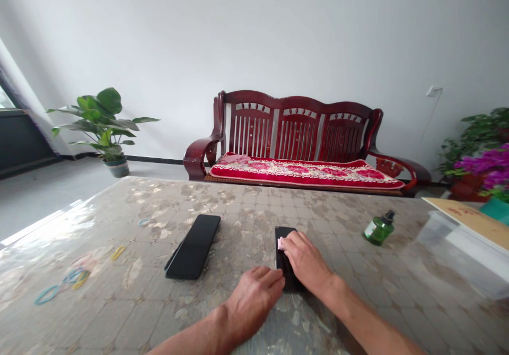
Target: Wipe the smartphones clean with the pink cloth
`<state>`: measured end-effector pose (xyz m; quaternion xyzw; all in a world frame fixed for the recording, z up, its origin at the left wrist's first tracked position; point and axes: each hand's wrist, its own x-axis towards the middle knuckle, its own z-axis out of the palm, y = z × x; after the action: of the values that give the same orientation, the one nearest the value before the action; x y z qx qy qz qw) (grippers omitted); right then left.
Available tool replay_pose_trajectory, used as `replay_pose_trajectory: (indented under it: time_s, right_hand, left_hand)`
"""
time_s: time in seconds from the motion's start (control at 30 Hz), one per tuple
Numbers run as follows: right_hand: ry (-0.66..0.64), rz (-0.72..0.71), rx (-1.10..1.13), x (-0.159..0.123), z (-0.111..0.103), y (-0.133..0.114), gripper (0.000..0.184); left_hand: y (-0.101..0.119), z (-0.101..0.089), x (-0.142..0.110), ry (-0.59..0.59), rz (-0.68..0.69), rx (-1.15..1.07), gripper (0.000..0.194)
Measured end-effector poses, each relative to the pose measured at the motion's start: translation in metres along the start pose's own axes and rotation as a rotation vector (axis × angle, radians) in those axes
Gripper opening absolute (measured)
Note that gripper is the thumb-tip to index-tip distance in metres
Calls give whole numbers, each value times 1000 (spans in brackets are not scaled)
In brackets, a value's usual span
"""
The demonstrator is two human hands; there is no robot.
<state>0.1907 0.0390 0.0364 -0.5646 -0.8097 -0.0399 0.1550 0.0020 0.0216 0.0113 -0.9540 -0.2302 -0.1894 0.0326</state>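
A black smartphone [285, 232] lies flat on the table in front of me, partly covered by my hands. My right hand [305, 257] is closed on a small pale pink cloth [281, 243] and presses it against the phone's screen. At the phone's lower left edge, my left hand [256, 294] grips with curled fingers, its fingertips partly hidden. Left of my hands, a larger dark phone [194, 246] rests slightly askew on another flat dark object [170, 262], which mostly hides beneath it.
A green spray bottle [379, 228] stands to the right, near a clear plastic box [449, 254] with a tan board [469, 217] on it. Coloured rubber bands [73, 278] lie at the left of the patterned tabletop [131, 318]. Beyond is a wooden bench [298, 127].
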Motion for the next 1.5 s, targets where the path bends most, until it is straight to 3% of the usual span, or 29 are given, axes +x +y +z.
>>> replay_pose_trajectory:
  time_s: [0.3, 0.63, 0.93, 1.23, 1.5]
  right_hand:
    - [-15, -138, -26, -36, -14, -13, 20]
    - [32, -82, -102, 1, -3, -4, 15]
    - [-65, -171, 1, -53, -19, -16, 21]
    - [-1, -39, -63, -11, -8, 8, 19]
    - [-84, -104, 17, -59, -26, -3, 25]
  left_hand:
    - [1, -5, 4, -31, -19, 16, 11]
    - [-1, 2, -3, 57, 1, -46, 4]
    - [-1, 5, -3, 167, 4, -23, 16]
    - [-2, 7, -3, 219, 18, -22, 19]
    - [-3, 7, -3, 196, 2, -46, 22]
